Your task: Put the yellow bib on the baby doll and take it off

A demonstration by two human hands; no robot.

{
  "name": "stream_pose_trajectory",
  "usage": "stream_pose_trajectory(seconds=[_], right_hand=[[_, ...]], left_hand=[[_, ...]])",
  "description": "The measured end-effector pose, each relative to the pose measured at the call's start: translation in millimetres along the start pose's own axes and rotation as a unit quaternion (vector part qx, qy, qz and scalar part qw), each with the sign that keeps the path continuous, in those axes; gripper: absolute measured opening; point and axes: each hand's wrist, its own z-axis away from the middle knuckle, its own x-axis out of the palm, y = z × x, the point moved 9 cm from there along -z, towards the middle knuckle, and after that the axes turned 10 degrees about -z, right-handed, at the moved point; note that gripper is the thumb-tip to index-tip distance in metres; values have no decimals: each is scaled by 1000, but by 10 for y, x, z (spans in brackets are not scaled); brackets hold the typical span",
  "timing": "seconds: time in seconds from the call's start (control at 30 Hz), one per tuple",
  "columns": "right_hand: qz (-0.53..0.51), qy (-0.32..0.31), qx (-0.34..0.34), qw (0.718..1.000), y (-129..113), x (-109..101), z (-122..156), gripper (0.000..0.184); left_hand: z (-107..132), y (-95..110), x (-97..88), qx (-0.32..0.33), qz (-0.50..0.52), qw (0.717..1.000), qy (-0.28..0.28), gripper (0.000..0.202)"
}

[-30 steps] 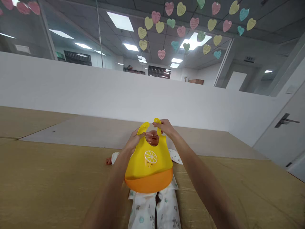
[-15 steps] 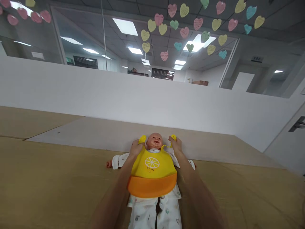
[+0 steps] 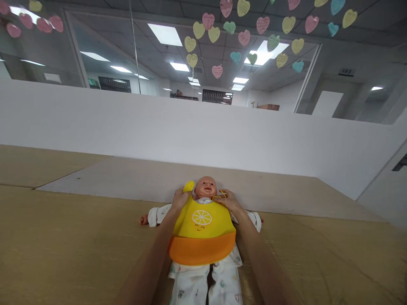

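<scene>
In the lower middle of the frame, a baby doll (image 3: 206, 185) lies face up on a brown bench (image 3: 79, 241), its head toward the wall and its legs running off the bottom edge. A bib (image 3: 201, 226) covers its chest and belly, yellow above with an orange pocket (image 3: 202, 250) along the bottom. A white citrus slice (image 3: 202, 217) is printed on the yellow part, over a small smiling face.

The left hand (image 3: 181, 199) is closed around the bib's left neck strap (image 3: 188, 186), with the rounded yellow end sticking out above the fingers, just beside the doll's head. The right hand (image 3: 229, 201) is partly curled at the opposite side of the neckline, fingers touching the right strap (image 3: 223, 193), which shows as a thin yellow line; whether it is gripped firmly I cannot tell. Neither strap passes in front of the doll's face.

The doll's arms stretch out to both sides in white printed sleeves (image 3: 153, 217), and patterned white trousers (image 3: 190, 284) show below the pocket. Behind the head, a grey strip (image 3: 143, 180) runs along the foot of a white wall (image 3: 159, 131).

Across the top of the frame are glass panes, dotted with heart-shaped notes (image 3: 217, 71) in pink, yellow, green and blue. Lit ceiling panels (image 3: 165, 34) show there too, with a brown box (image 3: 269, 107) lower down. At the right edge stands a pale door (image 3: 386, 190), its dark handle (image 3: 401, 163) cut off by the frame.
</scene>
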Motion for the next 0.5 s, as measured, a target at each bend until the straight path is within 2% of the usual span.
stream_pose_trajectory(seconds=[0.07,0.13,0.27,0.37,0.5], right_hand=[[12,-5,5,1000,13,16,-3,55],[24,-24,7,999,34,46,-7,45],[31,-23,19,999,49,11,9,34],[-19,-5,-5,1000,-104,-72,65,36],[-67,42,-48,996,-434,-183,197,44]], left_hand=[[29,32,2,5,4,1000,-3,5],[78,92,11,10,26,1000,-11,5],[188,191,37,-10,117,993,-33,9],[234,230,50,-37,152,987,-44,10],[297,325,101,-68,191,976,-76,15]])
